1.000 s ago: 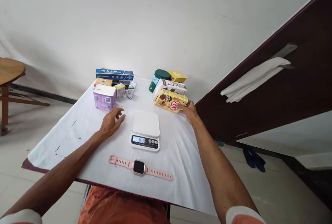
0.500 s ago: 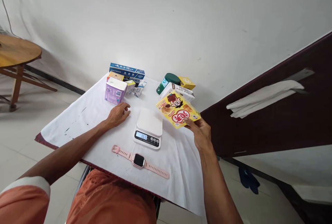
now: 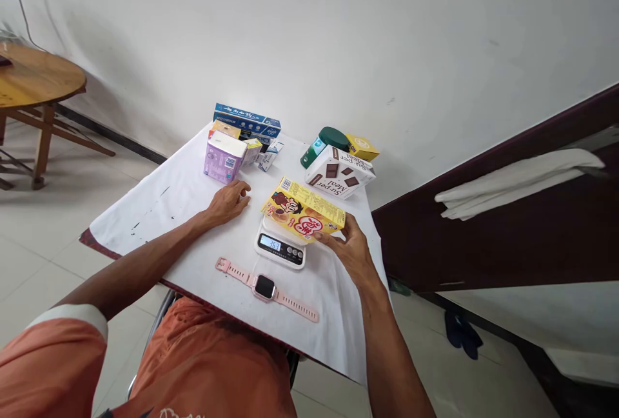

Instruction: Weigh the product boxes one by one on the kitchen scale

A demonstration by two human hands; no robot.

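Observation:
My right hand (image 3: 345, 244) grips the near right end of a yellow snack box (image 3: 302, 211) with a cartoon figure. The box is over the white kitchen scale (image 3: 280, 253), covering most of its platform; whether it touches the platform I cannot tell. The scale's display is lit and seems to read 363. My left hand (image 3: 229, 202) lies on the tablecloth left of the scale, holding nothing, fingers loosely bent and apart. Just beyond it stands a purple-and-white tissue pack (image 3: 222, 160). In front of the scale lies a pink-strapped smartwatch (image 3: 264, 287), its screen dark.
A white "Super Meal" box (image 3: 338, 173), a green-lidded container (image 3: 333, 139) and a yellow box (image 3: 362, 147) stand at the back right. At the back left are a long blue box (image 3: 246, 121) and several small cartons. A wall rises behind the white-covered table (image 3: 159, 211).
My right hand has brought the yellow snack box leftward from beside the scale to over its platform. The Super Meal box's front is now uncovered. My left hand stays in place.

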